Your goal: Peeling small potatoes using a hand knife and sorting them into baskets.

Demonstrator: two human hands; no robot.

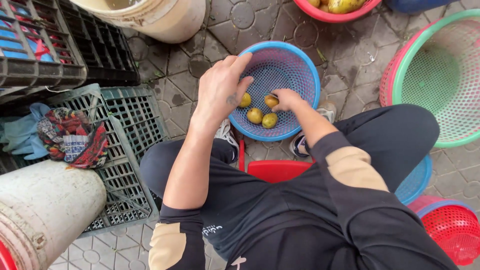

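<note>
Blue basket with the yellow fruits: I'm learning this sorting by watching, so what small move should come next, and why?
Probably the right hand lifts its fruit out of the blue basket: its fingers are already closed on it, while the left hand hovers open beside another fruit.

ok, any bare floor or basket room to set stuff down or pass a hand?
Bare paving lies between the blue-rimmed basket and the green basket. That basket's far half is bare; its near half is crowded by four yellow fruits, the left hand and the right hand. Crates block the left.
</note>
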